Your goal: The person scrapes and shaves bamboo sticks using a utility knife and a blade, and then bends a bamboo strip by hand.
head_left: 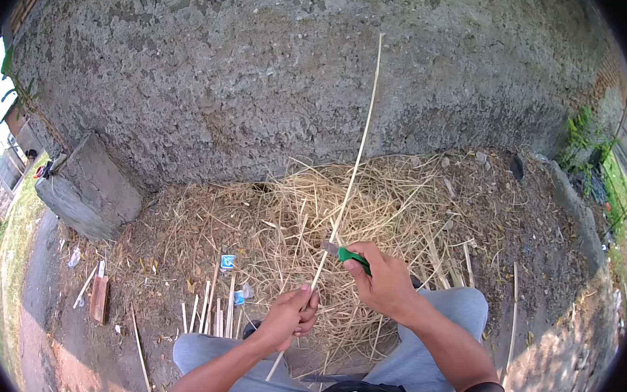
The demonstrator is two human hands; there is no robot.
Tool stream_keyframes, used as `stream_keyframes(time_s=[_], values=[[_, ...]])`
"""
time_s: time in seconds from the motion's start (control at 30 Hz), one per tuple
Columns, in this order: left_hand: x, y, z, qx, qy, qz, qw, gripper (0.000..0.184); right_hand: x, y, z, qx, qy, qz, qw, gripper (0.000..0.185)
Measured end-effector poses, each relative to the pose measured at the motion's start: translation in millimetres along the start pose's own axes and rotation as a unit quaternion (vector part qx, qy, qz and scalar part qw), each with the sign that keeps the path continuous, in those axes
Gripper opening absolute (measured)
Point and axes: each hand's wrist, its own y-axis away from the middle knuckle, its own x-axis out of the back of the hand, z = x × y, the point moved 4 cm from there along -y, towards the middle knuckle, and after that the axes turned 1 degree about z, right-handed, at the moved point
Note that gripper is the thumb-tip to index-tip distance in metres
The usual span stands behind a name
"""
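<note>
A long, thin bamboo strip (362, 144) slants up and away from me, its lower end passing below my left hand (288, 317). The fingers of that hand are closed around the strip near its lower part. My right hand (383, 279) is wrapped around the green handle of a knife (353, 259), above and to the right of my left hand. The short blade lies against the strip. Beneath both hands spreads a heap of pale shavings (380, 194).
A rough grey wall (263, 81) rises behind the heap. At left stands a concrete block (93, 190). Several cut strips (209, 309) lie by my left knee, near a blue packet (228, 261). A reddish-brown wooden piece (99, 301) lies farther left.
</note>
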Motion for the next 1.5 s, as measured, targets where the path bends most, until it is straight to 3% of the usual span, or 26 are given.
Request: stream_keyframes(time_s=[0.07, 0.17, 0.43, 0.6, 0.67, 0.87, 1.0, 1.1, 1.17, 1.3, 1.37, 1.5], values=[[-7, 7, -2, 0.032, 0.014, 0.003, 0.999, 0.036, -1, 7, -6, 0.048, -0.02, -0.054, 0.997, 0.018], [2, 11, 4, 0.069, 0.057, 0.019, 0.996, 0.036, -19, 11, -3, 0.039, 0.004, -0.102, 0.994, 0.015], [6, 12, -6, 0.09, 0.031, 0.035, 0.995, 0.038, -40, 16, -2, 0.032, 0.078, -0.137, 0.987, 0.018], [10, 13, -20, 0.045, -0.047, 0.074, 0.995, 0.042, -41, 16, -3, 0.101, 0.069, -0.094, 0.988, 0.018], [27, 4, -34, -0.061, -0.225, 0.128, 0.964, 0.044, -43, 19, -2, 0.113, 0.075, -0.081, 0.987, 0.017], [34, 8, -35, -0.136, -0.286, 0.124, 0.94, 0.047, -45, 19, -1, 0.148, 0.092, -0.029, 0.984, 0.016], [34, 8, -34, -0.118, -0.289, 0.125, 0.942, 0.046, -46, 8, 11, 0.127, 0.101, 0.018, 0.987, 0.013], [22, 17, -28, -0.039, -0.295, 0.146, 0.944, 0.053, -47, 3, 22, 0.131, 0.118, 0.013, 0.984, 0.014], [25, 15, -24, -0.11, -0.393, 0.156, 0.899, 0.054, -46, -4, 24, 0.12, 0.127, 0.021, 0.984, 0.014], [26, 12, -26, -0.089, -0.383, 0.158, 0.906, 0.054, -53, -12, 35, 0.122, 0.125, 0.051, 0.983, 0.014], [30, 7, -24, -0.132, -0.43, 0.17, 0.877, 0.05, -57, -15, 39, 0.123, 0.137, 0.054, 0.982, 0.013], [33, 0, -25, -0.127, -0.42, 0.172, 0.882, 0.05, -60, -18, 38, 0.086, 0.156, 0.029, 0.984, 0.014]])
